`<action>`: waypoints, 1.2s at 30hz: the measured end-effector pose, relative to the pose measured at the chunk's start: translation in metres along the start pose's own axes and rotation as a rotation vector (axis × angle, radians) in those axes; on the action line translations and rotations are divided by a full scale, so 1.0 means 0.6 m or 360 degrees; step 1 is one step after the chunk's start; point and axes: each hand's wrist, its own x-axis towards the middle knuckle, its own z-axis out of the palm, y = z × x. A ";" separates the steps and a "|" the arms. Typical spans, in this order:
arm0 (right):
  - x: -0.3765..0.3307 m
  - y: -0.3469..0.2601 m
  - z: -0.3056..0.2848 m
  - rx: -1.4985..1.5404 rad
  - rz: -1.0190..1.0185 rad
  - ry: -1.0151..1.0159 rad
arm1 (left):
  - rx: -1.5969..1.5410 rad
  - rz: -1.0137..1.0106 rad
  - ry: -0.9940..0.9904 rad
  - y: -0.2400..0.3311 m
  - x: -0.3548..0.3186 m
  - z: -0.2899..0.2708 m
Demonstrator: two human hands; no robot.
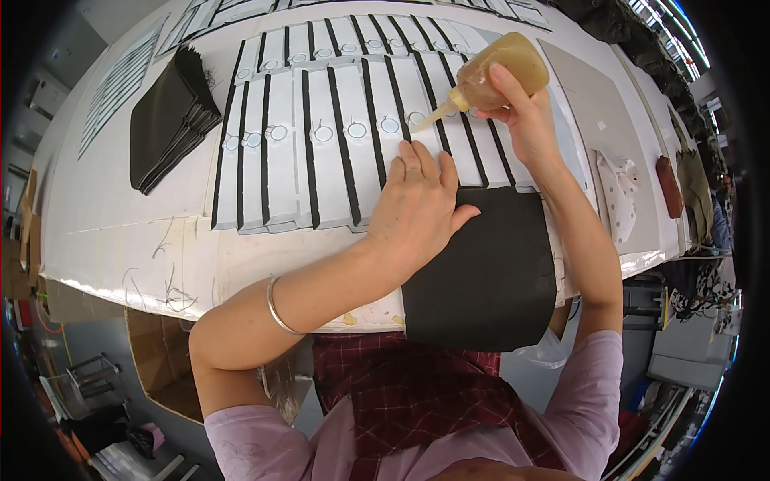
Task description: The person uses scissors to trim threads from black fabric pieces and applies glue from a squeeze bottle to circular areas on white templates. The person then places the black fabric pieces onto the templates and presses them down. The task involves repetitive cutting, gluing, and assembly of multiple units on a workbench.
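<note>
My right hand is closed around a squeeze bottle of yellowish-brown liquid. The bottle is tilted, its thin nozzle pointing down and left, with the tip close above a light panel near a round marking. Overlapping light panels with black strips between them lie in two rows, many bearing a small circle. My left hand rests flat on the near row with fingers stretched out, just below the nozzle. Its thumb reaches over a black sheet, which hangs past the table's near edge.
A stack of folded black pieces sits on the white table at the left. More striped panels lie at the far left and back. A dotted cloth and a reddish-brown object are at the right. Below stands a cardboard box.
</note>
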 end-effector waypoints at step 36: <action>0.011 0.020 0.056 0.0033 0.0007 0.0057 | -0.0145 -0.0023 -0.0063 -0.036 -0.057 -0.031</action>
